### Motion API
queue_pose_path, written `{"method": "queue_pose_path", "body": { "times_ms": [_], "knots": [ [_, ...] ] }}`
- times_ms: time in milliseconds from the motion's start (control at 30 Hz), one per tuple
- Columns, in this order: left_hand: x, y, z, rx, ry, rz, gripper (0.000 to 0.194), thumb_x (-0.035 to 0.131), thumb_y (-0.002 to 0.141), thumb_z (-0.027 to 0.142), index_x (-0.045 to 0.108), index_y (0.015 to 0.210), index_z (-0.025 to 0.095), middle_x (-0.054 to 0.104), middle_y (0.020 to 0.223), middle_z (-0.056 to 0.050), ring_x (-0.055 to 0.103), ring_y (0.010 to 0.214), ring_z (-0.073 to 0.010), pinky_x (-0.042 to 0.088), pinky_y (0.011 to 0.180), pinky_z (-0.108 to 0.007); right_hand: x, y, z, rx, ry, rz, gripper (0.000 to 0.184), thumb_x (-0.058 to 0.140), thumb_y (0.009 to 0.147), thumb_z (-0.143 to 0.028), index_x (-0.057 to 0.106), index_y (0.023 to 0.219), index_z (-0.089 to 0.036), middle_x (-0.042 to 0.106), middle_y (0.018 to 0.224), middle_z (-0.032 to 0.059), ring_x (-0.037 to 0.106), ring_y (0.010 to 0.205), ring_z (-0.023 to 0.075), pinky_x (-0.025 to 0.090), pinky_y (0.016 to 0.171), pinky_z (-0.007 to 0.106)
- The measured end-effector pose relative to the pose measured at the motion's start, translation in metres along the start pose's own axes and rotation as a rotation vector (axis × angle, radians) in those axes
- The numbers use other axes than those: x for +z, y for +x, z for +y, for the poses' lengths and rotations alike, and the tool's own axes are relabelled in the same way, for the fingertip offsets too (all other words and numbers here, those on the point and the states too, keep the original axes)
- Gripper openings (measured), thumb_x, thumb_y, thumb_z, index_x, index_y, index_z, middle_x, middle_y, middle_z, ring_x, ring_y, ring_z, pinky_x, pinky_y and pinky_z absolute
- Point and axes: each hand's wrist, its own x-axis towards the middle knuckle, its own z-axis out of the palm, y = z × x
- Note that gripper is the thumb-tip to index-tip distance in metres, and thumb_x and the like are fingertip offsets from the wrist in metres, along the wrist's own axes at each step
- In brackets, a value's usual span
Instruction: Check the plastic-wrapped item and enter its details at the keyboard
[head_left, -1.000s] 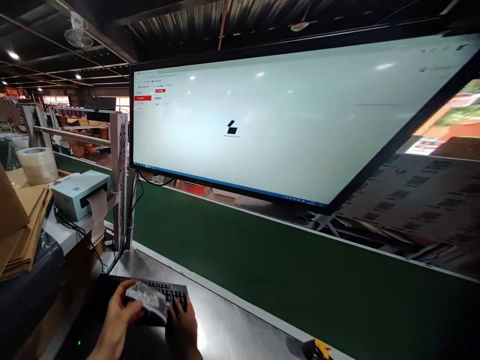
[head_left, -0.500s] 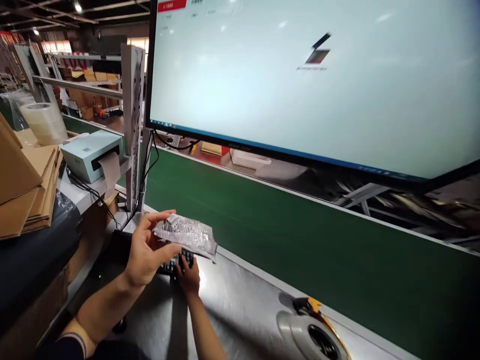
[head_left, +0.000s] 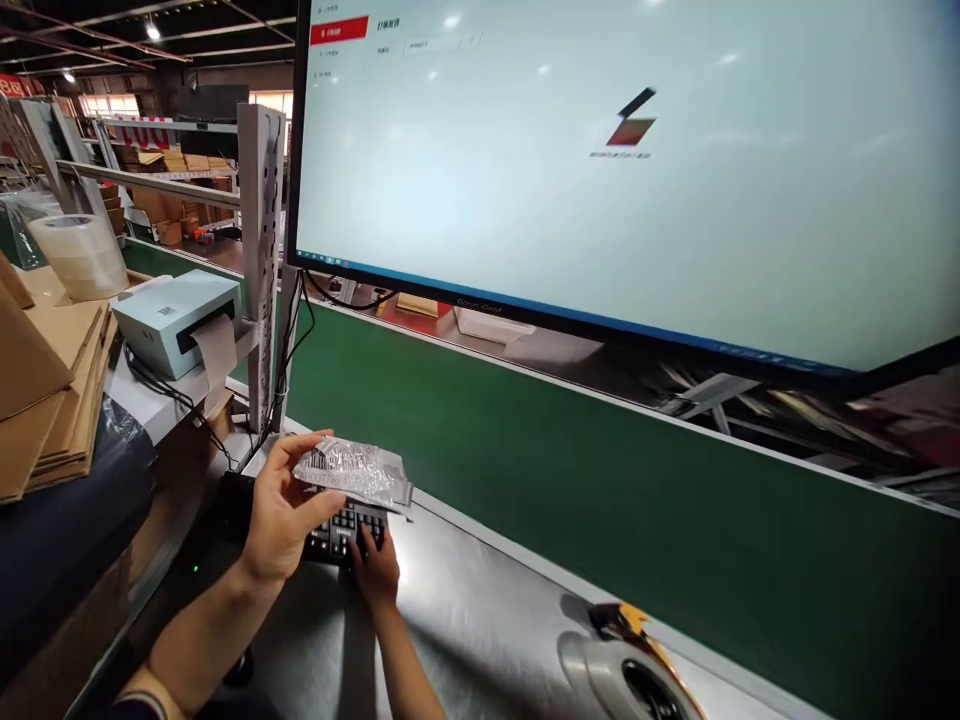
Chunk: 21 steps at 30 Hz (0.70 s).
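My left hand [head_left: 281, 515] grips a small clear plastic packet [head_left: 360, 472] by its left end, thumb below and fingers above. Printed on the packet are a barcode and a line of characters. It is held up over a black keyboard [head_left: 330, 543] and hides part of it. Beneath and to the right, my right hand [head_left: 377, 572] rests with its fingers apart on the keyboard's right-hand keys. A large monitor [head_left: 480, 180] stands above both hands, showing a mostly white page with a red menu item.
A label printer [head_left: 176, 325] with paper hanging out stands left, near rolls of clear tape [head_left: 79, 258] and flat cardboard [head_left: 45, 410]. A green conveyor belt [head_left: 540, 470] runs behind the steel table [head_left: 480, 610]. A tape dispenser [head_left: 630, 670] sits at the lower right.
The view has tilted slightly, so more of the monitor's top shows. My left hand and the packet sit a little further left and lower, uncovering more keys. My right hand stays on the keyboard.
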Motion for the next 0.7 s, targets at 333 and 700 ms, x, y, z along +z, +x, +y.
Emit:
{"method": "queue_pose_path", "body": {
  "times_ms": [333, 700],
  "knots": [
    [-0.039, 0.015, 0.029, 0.218, 0.059, 0.140, 0.053, 0.101, 0.072, 0.025, 0.074, 0.117, 0.027, 0.076, 0.131, -0.004, 0.075, 0.107, -0.0180, 0.065, 0.073, -0.019, -0.015, -0.012, -0.122, -0.199, 0.040, -0.488, 0.041, 0.062, 0.104, -0.031, 0.069, 0.142, -0.016, 0.061, 0.161, 0.0149, 0.046, 0.159, 0.0333, 0.032, 0.136, 0.061],
    [-0.045, 0.010, 0.021, 0.065, 0.017, 0.332, 0.059, 0.103, 0.065, 0.029, 0.074, 0.116, 0.023, 0.076, 0.131, -0.011, 0.077, 0.105, -0.0211, 0.065, 0.077, -0.022, 0.009, -0.002, -0.116, -0.130, -0.059, -0.242, 0.041, 0.061, 0.098, -0.027, 0.071, 0.136, -0.015, 0.073, 0.143, 0.0193, 0.063, 0.145, 0.0369, 0.048, 0.125, 0.058]
  ]
}}
